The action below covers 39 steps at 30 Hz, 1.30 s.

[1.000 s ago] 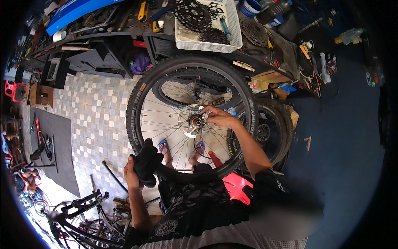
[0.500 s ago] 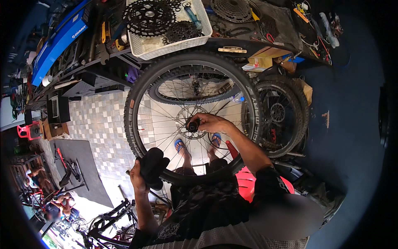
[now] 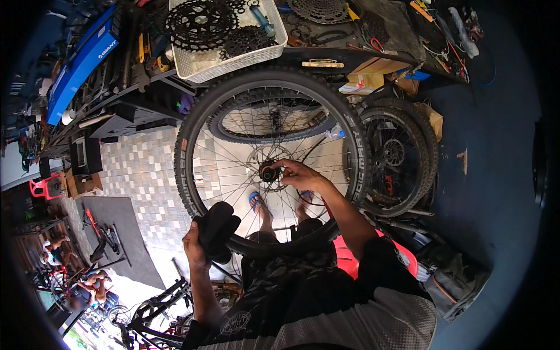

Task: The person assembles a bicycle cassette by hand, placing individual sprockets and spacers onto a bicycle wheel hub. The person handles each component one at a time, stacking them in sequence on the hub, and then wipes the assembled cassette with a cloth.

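A large bicycle wheel [image 3: 195,108] with a black knobbly tyre lies face-up in front of me, its near edge at my waist. My right hand [image 3: 298,175] is over its middle, the index finger stretched to the side of the black hub [image 3: 269,172] and the thumb apart from it. The open end of the hub shows, and a disc rotor is behind the spokes. Near the lower left of the tyre, my left hand [image 3: 193,244] is closed on a black, rounded, lobed thing [image 3: 217,232]. Its exact kind cannot be made out.
Beyond the wheel, a workbench carries a white basket [image 3: 233,68] of cassettes and sprockets. More wheels [image 3: 402,201] lean at the right beside a dark wall. A red plastic stool [image 3: 345,259] is by my right side. A bike frame [image 3: 149,318] is at lower left, with people farther off.
My right hand has loosened from around the hub's end, and its index finger now reaches to the hub's side. The view has shifted slightly. My left hand keeps its hold.
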Each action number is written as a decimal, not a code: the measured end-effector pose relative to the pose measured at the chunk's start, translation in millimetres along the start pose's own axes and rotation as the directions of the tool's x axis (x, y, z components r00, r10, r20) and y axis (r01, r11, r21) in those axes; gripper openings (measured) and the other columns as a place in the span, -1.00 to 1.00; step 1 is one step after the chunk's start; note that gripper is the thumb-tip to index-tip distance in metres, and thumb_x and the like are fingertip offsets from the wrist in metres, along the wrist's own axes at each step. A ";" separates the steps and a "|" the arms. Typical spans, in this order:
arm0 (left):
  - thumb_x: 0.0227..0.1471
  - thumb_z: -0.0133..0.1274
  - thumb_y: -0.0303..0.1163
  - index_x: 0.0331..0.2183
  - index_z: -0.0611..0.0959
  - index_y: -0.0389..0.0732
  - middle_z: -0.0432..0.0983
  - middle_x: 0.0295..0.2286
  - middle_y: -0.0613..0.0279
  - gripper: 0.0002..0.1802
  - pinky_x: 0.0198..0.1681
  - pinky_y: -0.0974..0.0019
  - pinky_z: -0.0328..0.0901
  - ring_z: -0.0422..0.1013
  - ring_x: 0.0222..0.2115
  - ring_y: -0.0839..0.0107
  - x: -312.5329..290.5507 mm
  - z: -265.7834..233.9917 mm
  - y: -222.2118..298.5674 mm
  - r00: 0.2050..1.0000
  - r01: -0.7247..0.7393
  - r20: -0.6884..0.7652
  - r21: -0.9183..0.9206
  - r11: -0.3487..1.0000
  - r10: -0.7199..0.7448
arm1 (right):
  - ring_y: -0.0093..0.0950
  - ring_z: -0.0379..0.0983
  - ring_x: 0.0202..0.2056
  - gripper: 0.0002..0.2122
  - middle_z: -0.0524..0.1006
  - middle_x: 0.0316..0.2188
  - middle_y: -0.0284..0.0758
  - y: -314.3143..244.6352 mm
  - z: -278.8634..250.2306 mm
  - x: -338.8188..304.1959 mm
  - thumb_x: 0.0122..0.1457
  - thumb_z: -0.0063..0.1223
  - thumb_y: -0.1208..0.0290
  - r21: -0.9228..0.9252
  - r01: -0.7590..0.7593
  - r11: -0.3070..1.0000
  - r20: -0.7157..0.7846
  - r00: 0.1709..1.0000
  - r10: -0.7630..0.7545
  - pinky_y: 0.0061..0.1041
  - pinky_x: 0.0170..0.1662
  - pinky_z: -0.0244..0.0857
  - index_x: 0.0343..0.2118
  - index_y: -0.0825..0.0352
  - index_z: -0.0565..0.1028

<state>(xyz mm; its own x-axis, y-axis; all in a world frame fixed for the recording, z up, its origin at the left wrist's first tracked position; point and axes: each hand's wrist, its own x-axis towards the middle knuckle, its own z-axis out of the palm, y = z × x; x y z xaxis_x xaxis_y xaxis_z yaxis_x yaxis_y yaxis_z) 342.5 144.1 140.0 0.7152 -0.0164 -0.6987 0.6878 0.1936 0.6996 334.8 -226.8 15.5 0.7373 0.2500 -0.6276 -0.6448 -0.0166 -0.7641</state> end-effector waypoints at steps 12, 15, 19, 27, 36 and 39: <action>0.33 0.02 -0.08 -0.11 0.66 -0.38 0.68 -0.23 0.06 -0.51 -0.21 0.32 0.51 0.62 -0.31 0.34 -16.5 -5.4 0.2 0.999 -0.036 -0.005 -0.028 0.999 0.036 | -0.74 0.17 -0.63 -0.53 0.44 -0.41 -0.44 10.9 35.1 -26.8 0.20 0.12 0.52 0.256 -0.008 0.967 -0.163 0.985 0.051 -0.64 -0.64 0.02 0.20 0.12 0.41; 0.33 0.02 -0.08 -0.11 0.66 -0.39 0.68 -0.23 0.06 -0.51 -0.20 0.32 0.51 0.62 -0.31 0.33 -21.4 -8.9 -1.8 0.999 -0.031 0.010 -0.039 0.999 0.031 | -0.75 0.14 -0.65 -0.51 0.41 -0.44 -0.46 8.9 46.0 -32.1 0.23 0.08 0.53 0.353 0.009 0.936 -0.152 0.987 0.048 -0.66 -0.66 -0.04 0.25 0.12 0.38; 0.33 0.02 -0.07 -0.12 0.67 -0.39 0.68 -0.23 0.06 -0.51 -0.20 0.32 0.51 0.62 -0.31 0.35 -24.2 -17.8 -6.8 0.998 -0.041 0.048 -0.061 0.997 0.044 | -0.76 0.12 -0.66 -0.47 0.40 -0.44 -0.48 8.8 54.6 -41.4 0.24 0.04 0.56 0.413 0.022 0.910 -0.149 0.988 0.043 -0.69 -0.66 -0.06 0.29 0.13 0.34; 0.33 0.03 -0.08 -0.15 0.68 -0.37 0.68 -0.26 0.08 -0.52 -0.21 0.34 0.51 0.61 -0.31 0.38 -28.5 -30.3 -15.6 0.995 -0.079 0.053 -0.113 0.990 0.085 | -0.72 0.08 -0.68 -0.52 0.41 -0.34 -0.49 33.7 81.4 -41.1 0.31 -0.08 0.44 0.894 0.015 0.447 -0.042 0.998 0.050 -0.70 -0.66 -0.03 0.31 0.05 0.33; 0.34 0.01 -0.08 -0.18 0.69 -0.36 0.69 -0.28 0.09 -0.53 -0.25 0.36 0.52 0.62 -0.35 0.40 -33.9 -45.1 -21.8 0.994 -0.100 0.037 -0.147 0.984 0.106 | -0.69 0.13 -0.66 -0.62 0.44 -0.31 -0.44 49.5 107.4 -35.9 0.28 -0.02 0.33 0.999 0.010 0.051 -0.005 0.995 -0.103 -0.68 -0.60 0.05 0.16 0.09 0.46; 0.34 0.01 -0.08 -0.19 0.69 -0.36 0.69 -0.29 0.09 -0.53 -0.26 0.36 0.52 0.62 -0.36 0.40 -33.7 -45.4 -22.3 0.994 -0.096 0.042 -0.146 0.985 0.103 | -0.70 0.15 -0.64 -0.66 0.46 -0.30 -0.42 43.6 120.8 -26.6 0.28 -0.04 0.32 0.993 0.062 -0.101 -0.075 0.990 -0.121 -0.69 -0.57 0.05 0.09 0.22 0.51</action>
<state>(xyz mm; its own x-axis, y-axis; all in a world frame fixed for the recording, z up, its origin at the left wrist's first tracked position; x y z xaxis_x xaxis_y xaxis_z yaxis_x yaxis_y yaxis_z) 297.4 184.9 141.1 0.7871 -0.0375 -0.6157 0.5902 0.3358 0.7340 262.8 -117.3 16.9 0.8226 0.1773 -0.5403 -0.0886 0.9785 0.1862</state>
